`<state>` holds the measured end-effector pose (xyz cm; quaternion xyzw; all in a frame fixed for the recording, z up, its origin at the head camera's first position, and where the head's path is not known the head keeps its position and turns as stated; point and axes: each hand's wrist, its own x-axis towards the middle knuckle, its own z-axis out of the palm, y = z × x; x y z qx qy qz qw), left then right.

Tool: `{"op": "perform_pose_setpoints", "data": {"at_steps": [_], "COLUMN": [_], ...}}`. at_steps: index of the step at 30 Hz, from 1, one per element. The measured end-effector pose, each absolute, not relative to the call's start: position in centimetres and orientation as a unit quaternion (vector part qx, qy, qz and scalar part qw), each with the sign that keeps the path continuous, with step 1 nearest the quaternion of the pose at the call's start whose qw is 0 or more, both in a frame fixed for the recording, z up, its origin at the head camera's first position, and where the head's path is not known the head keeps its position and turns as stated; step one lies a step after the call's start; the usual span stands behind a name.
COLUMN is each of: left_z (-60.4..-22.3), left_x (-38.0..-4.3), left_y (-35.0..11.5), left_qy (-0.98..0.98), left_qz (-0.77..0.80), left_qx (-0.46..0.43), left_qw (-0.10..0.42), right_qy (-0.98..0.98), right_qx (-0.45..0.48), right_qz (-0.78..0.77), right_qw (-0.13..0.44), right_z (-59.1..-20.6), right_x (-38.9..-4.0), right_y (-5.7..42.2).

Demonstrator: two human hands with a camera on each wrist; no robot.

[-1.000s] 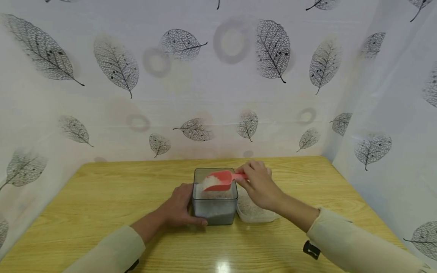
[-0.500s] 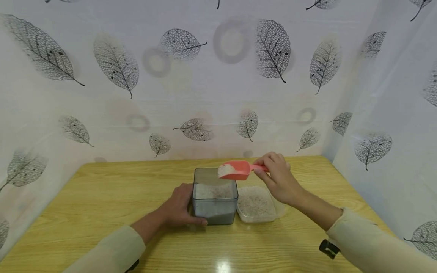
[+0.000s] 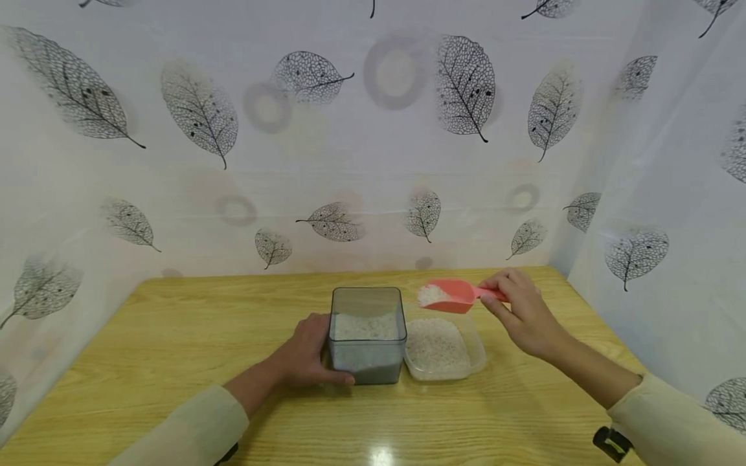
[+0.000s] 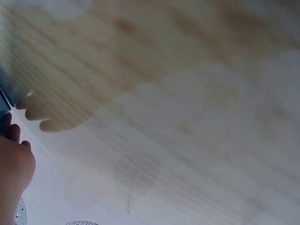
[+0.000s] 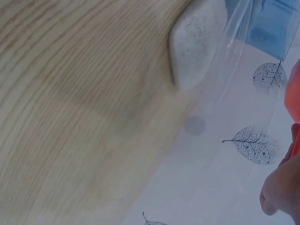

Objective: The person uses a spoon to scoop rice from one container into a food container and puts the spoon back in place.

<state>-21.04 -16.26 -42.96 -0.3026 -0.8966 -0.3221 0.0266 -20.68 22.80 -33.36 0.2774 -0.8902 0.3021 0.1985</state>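
Note:
In the head view my right hand [image 3: 521, 314] pinches the handle of a pink scoop [image 3: 460, 299], raised above the right-hand box. White grains like rice [image 3: 432, 296] lie in the scoop's front. Below it stands a low clear plastic box [image 3: 478, 356] heaped with the same grains. My left hand [image 3: 305, 353] holds the left side of a square, see-through grey container [image 3: 367, 361], its thumb across the front. Grains show inside that container. At the right wrist view's edge, only part of the scoop [image 5: 293, 91] and right hand [image 5: 283, 187] appears.
Both containers stand side by side on a wood-grain table [image 3: 204, 336], close together. A white curtain with a leaf print [image 3: 373, 149] hangs behind the table and along its sides.
My right hand has carried the scoop with grains rightward, from over the grey container to over the clear box. My left hand has stayed on the grey container.

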Motion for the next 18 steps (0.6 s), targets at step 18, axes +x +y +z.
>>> {"op": "perform_pose_setpoints", "data": {"at_steps": [18], "left_z": [-42.8], "left_x": [-20.7], "left_y": [-16.1], "left_qy": [-0.901], "left_qz": [-0.325], "left_qx": [-0.288], "left_qw": [0.019], "right_qy": [-0.887], "right_qx": [0.364], "right_qz": [0.190], "right_qw": [0.208], "right_z": [-34.4], "right_x": [-20.4], "right_y": [29.5]}}
